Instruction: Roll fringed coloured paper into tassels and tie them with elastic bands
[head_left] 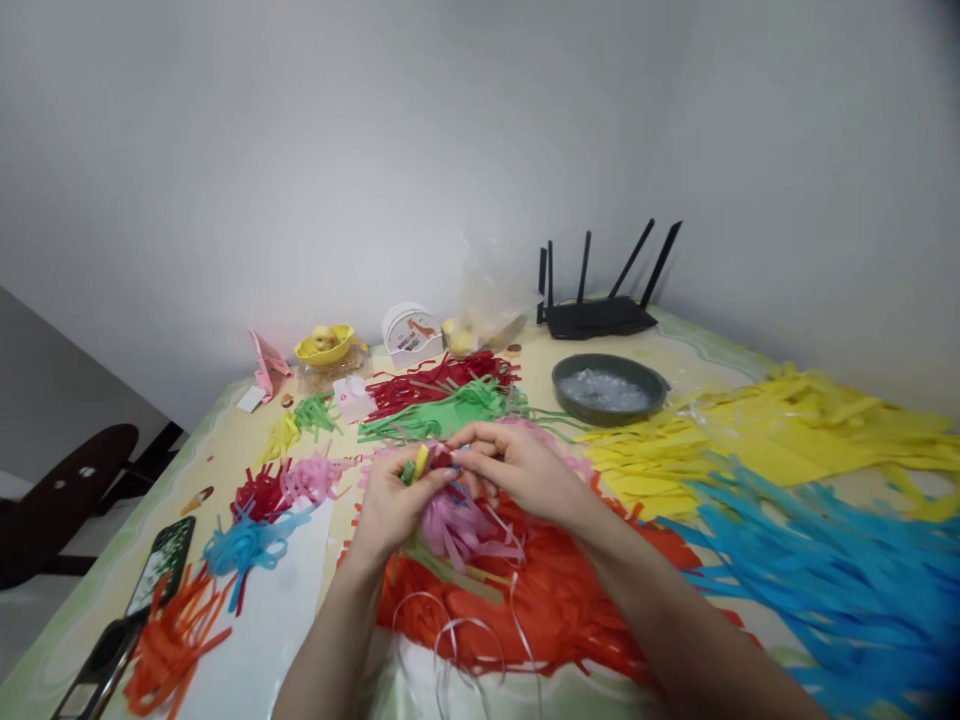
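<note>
Head view: we look down at a table (240, 450) full of bright paper strips; two bare hands meet near the middle
Paper bunch: the pink bunch (459, 525) is between our two hands, just above the orange paper (570, 605); small green, yellow and red ends stick out at its top
Which way it points: the long way of the bunch runs from the coloured ends, far side, down toward us and a bit to the right; the loose pink strips fan out at the near end
Left hand: our left hand (395, 495) has its thumb and fingers closed, gripping the bunch near the green and yellow ends
Right hand: our right hand (510, 462) has its fingers bent over the top of the bunch; the tips are partly hidden, so we cannot tell what they pinch
Ribbon: a thin pale ribbon (517, 620) hangs below the bunch and curls in loops near us
Writing: the white holder (409, 350) at the back has a giraffe picture and small marks; they are too tiny for us to read
Right side: yellow paper (795, 440) lies behind blue paper (825, 580)
Left side: an orange bunch (176, 640) lies beside a phone (161, 565)
</note>
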